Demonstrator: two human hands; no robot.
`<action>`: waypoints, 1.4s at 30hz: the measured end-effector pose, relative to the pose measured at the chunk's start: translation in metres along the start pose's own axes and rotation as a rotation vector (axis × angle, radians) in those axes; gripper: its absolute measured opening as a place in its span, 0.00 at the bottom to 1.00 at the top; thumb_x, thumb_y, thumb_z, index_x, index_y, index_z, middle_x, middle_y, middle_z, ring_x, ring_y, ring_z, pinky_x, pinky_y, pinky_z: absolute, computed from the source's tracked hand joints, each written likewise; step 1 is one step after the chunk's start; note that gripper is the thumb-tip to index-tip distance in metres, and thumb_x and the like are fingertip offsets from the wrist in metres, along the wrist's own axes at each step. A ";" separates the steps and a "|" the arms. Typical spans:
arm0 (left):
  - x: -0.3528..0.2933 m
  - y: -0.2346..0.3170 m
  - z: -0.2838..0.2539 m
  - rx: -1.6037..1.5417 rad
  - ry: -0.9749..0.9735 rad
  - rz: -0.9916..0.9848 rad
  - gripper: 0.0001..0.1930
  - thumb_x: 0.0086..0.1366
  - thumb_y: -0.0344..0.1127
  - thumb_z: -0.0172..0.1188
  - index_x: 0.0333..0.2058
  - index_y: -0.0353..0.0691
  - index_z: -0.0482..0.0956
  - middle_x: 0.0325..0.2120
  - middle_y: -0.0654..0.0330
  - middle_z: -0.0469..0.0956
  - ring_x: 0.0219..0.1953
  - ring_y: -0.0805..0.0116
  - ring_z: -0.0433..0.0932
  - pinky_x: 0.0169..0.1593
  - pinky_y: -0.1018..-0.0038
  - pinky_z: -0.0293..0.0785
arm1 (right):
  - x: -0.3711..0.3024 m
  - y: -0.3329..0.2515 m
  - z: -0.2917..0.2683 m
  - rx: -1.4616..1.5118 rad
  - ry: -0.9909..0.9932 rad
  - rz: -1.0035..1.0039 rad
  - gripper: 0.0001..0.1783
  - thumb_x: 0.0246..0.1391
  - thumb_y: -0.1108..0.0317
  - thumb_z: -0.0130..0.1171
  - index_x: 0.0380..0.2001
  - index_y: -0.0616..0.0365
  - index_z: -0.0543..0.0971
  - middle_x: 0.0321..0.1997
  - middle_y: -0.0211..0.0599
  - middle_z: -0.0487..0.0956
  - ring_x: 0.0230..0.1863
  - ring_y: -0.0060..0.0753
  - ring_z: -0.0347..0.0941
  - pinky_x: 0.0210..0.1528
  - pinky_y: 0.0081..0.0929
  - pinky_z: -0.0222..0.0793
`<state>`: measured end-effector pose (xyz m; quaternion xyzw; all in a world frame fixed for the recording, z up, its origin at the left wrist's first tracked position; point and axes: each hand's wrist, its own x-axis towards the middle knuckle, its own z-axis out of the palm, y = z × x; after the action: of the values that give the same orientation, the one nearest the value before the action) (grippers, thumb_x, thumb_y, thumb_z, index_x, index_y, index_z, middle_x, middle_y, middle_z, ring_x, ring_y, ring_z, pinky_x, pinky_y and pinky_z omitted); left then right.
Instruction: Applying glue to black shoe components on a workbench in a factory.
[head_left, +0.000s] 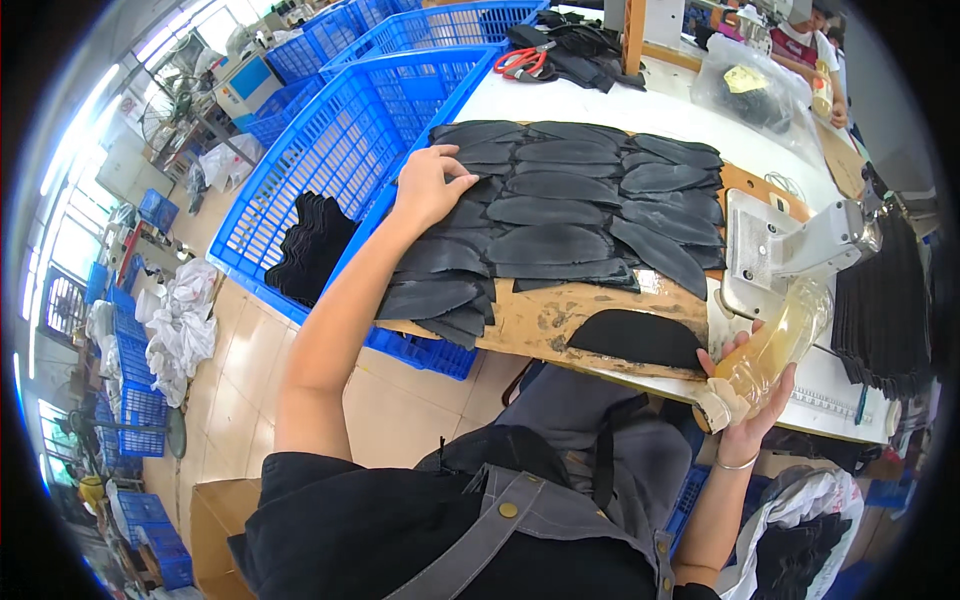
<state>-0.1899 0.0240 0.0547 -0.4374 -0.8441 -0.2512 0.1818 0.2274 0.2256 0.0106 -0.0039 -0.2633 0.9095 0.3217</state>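
Observation:
Rows of black, leaf-shaped flat pieces [555,185] overlap one another on a brown board [535,315] in front of me. At the far left end of these rows, my left hand [430,187] rests on the pieces with thumb and fingers apart. My right hand [762,405] is wrapped round a clear plastic bottle [768,350] of yellowish liquid, tilted so its pale, wrapped mouth points down towards me. A single black half-oval piece [638,337] lies on the board's near edge, just left of the bottle.
A blue plastic basket [290,220] holding stacked black pieces [315,250] stands left of the table. A sewing machine arm [800,245] reaches in from the right. Red-handled scissors [525,62] lie at the back. Another person [800,50] sits at the far right.

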 end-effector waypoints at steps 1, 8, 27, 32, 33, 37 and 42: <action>0.002 -0.002 -0.002 -0.064 -0.058 -0.046 0.08 0.44 0.39 0.68 0.18 0.43 0.81 0.44 0.54 0.75 0.48 0.56 0.70 0.52 0.65 0.64 | 0.000 0.000 0.000 0.001 0.002 0.000 0.34 0.56 0.45 0.42 0.60 0.55 0.57 0.50 0.45 0.72 0.49 0.45 0.72 0.59 0.64 0.51; 0.006 0.004 -0.018 0.208 -0.098 -0.013 0.18 0.41 0.50 0.69 0.18 0.41 0.77 0.41 0.56 0.75 0.48 0.57 0.69 0.51 0.65 0.64 | 0.000 0.001 0.002 0.000 0.090 -0.005 0.35 0.54 0.44 0.45 0.59 0.55 0.58 0.47 0.43 0.72 0.47 0.44 0.72 0.57 0.63 0.56; -0.002 0.000 -0.026 0.234 0.089 0.360 0.08 0.42 0.29 0.65 0.22 0.42 0.75 0.42 0.58 0.73 0.47 0.58 0.70 0.50 0.63 0.64 | 0.000 0.000 -0.004 0.016 0.075 0.001 0.34 0.55 0.44 0.44 0.58 0.55 0.59 0.47 0.43 0.72 0.48 0.45 0.72 0.57 0.63 0.54; -0.002 0.008 -0.026 0.237 0.102 0.386 0.09 0.41 0.29 0.66 0.21 0.42 0.73 0.42 0.58 0.74 0.47 0.58 0.70 0.49 0.63 0.64 | -0.001 0.000 -0.002 0.020 0.065 -0.004 0.34 0.55 0.44 0.44 0.58 0.55 0.59 0.47 0.44 0.72 0.48 0.45 0.72 0.57 0.63 0.55; -0.002 0.009 -0.026 0.237 0.101 0.387 0.09 0.41 0.29 0.66 0.21 0.42 0.73 0.42 0.58 0.74 0.47 0.58 0.70 0.49 0.63 0.64 | -0.001 0.001 -0.001 0.022 0.068 -0.005 0.34 0.55 0.44 0.43 0.58 0.55 0.59 0.47 0.44 0.72 0.48 0.45 0.72 0.57 0.63 0.55; -0.004 0.011 -0.030 0.264 0.087 0.399 0.06 0.46 0.26 0.61 0.26 0.42 0.77 0.41 0.58 0.74 0.47 0.57 0.70 0.50 0.63 0.64 | -0.001 0.001 -0.001 0.022 0.073 -0.006 0.35 0.55 0.44 0.43 0.58 0.55 0.59 0.47 0.44 0.72 0.48 0.45 0.72 0.57 0.63 0.55; -0.010 0.025 -0.039 0.310 0.068 0.424 0.10 0.46 0.23 0.56 0.30 0.40 0.79 0.41 0.57 0.74 0.49 0.59 0.68 0.54 0.63 0.61 | 0.000 0.002 -0.001 0.030 0.062 -0.002 0.35 0.55 0.44 0.43 0.59 0.55 0.58 0.48 0.44 0.72 0.48 0.45 0.72 0.57 0.63 0.55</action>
<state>-0.1608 0.0074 0.0876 -0.5629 -0.7553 -0.0895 0.3235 0.2266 0.2253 0.0089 -0.0268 -0.2396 0.9124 0.3308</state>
